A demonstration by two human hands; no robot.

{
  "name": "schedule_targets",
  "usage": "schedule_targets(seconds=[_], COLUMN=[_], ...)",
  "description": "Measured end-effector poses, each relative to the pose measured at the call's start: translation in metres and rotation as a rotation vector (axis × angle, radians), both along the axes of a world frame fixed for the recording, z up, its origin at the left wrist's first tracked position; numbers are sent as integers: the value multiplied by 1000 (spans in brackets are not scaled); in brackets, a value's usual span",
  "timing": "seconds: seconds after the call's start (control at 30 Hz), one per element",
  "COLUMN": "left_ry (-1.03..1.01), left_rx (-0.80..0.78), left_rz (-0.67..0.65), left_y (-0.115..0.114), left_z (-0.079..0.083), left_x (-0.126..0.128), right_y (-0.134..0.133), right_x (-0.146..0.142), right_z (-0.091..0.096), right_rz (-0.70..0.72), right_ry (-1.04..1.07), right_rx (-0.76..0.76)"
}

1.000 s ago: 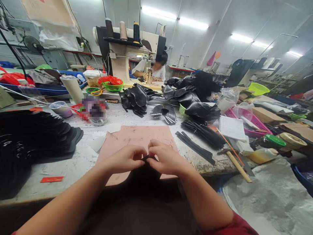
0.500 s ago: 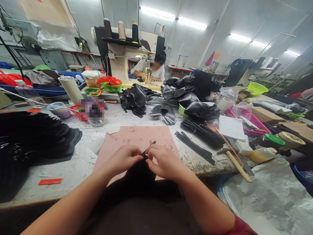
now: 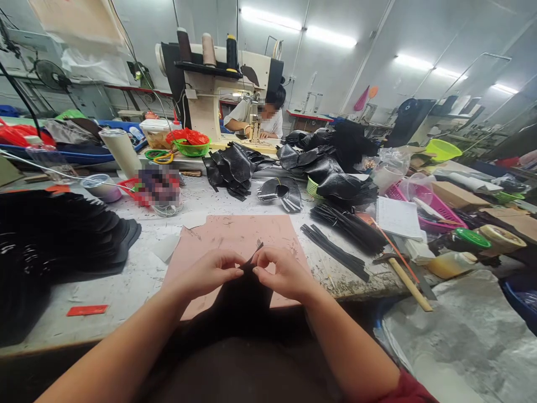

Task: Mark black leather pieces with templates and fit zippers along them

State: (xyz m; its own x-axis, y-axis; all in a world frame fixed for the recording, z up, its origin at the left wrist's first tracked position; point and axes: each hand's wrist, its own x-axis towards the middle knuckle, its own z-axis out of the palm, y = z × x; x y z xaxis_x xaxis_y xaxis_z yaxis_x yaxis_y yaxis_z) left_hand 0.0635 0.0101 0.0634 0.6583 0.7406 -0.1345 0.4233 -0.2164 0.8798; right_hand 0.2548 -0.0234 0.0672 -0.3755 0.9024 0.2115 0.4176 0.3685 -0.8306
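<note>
A dark, flat piece of black leather or fabric (image 3: 243,294) hangs from my fingers over the near edge of the pink board (image 3: 201,232). My left hand (image 3: 218,271) pinches its upper edge between thumb and forefinger. Close beside it, my right hand (image 3: 283,274) is closed on the same edge, thumb against the bent fingers. A narrow black tip pokes up between the two hands; whether it is a separate strip I cannot tell. The lower part of the piece merges with the dark area at my lap.
Stacked black pieces (image 3: 62,240) lie at left, near a red flat object (image 3: 87,310). Black strips (image 3: 335,252) and a hammer (image 3: 409,282) lie at right. Black leather pieces (image 3: 235,168) sit farther back. Beyond them a person (image 3: 272,120) works behind a sewing machine (image 3: 210,106).
My hands have shifted slightly along the edge, and the right hand's fingers have bunched a little. More of the black piece shows below the right hand. The tip between them stands a bit straighter.
</note>
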Motion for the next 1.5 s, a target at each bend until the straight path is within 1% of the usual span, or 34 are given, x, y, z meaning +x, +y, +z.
schedule_targets(seconds=[0.27, 0.43, 0.5, 0.83, 1.0, 1.17, 1.27, 1.37, 1.43, 1.5], left_ry=[74, 92, 113, 97, 94, 87, 69, 37, 9, 7], left_rx=[23, 60, 61, 66, 44, 21, 42, 54, 40, 41], left_rz=[-1, 65, 71, 2, -40, -69, -43, 20, 47, 85], left_y=[0, -1, 0, 1, 3, 4, 4, 2, -1, -6], left_z=[3, 5, 4, 6, 6, 5, 5, 4, 3, 0], left_x=[4, 10, 10, 10, 11, 11, 12, 12, 12, 13], right_y=[2, 1, 1, 1, 0, 0, 0, 0, 0, -2], right_x=[-3, -3, -3, -5, -6, -7, -7, -7, -8, -11], right_z=[-5, -3, -3, -3, -3, -4, -7, -13, -18, -23], right_rz=[-36, -35, -26, -56, -70, -80, -108, -221, -270, -259], right_ry=[-49, -90, -105, -145, -157, -170, -170, -149, -73, 44], right_rx=[12, 22, 14, 26, 12, 43, 74, 83, 69, 87])
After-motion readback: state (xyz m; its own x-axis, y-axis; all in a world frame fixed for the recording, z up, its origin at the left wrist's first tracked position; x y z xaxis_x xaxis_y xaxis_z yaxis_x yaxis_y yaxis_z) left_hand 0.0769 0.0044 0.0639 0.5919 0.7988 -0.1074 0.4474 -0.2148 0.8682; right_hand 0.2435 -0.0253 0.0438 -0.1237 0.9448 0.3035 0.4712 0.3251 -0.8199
